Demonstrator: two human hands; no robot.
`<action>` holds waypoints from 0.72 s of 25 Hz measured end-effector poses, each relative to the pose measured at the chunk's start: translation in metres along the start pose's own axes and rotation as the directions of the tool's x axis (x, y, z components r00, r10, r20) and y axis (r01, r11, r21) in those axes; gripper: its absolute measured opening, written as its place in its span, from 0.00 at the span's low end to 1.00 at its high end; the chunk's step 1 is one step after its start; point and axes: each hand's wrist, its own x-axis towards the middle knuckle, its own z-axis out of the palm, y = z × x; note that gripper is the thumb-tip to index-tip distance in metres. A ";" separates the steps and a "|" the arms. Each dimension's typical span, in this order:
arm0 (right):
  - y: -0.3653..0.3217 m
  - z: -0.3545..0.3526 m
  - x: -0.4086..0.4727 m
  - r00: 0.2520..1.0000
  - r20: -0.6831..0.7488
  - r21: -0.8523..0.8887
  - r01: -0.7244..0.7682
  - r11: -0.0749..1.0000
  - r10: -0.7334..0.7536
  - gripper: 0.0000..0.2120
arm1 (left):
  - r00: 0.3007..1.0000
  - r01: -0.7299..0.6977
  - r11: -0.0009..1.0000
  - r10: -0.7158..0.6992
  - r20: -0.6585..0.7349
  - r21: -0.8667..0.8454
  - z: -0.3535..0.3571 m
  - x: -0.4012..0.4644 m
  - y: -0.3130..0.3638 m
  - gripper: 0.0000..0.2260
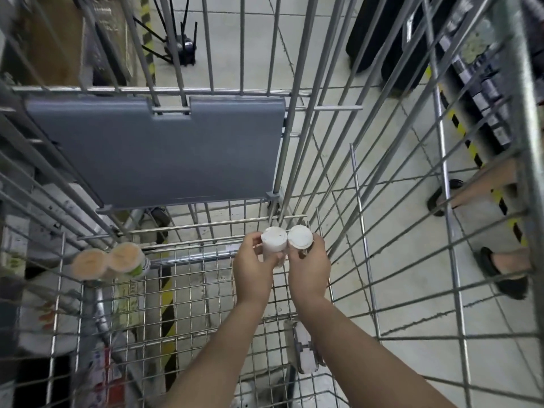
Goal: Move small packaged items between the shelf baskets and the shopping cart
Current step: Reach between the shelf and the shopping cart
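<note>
Both hands (254, 267) (309, 267) grip two white-lidded bottles (287, 241) inside the cart (206, 290)

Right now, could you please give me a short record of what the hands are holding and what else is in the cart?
setting: wire shopping cart seen from above
left hand: grips the left white cup
right hand: grips the right white cup
cups: side by side, lids touching, held low near the cart's far right corner
other items: two orange-lidded cups at the cart's left side
seat flap: grey, folded against the far end
</note>
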 end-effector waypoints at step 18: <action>0.004 -0.003 -0.014 0.981 -0.028 0.239 -0.180 0.954 0.192 0.20 | 0.984 0.015 1.000 -0.015 0.176 -0.002 -0.008 0.010 -0.010 0.20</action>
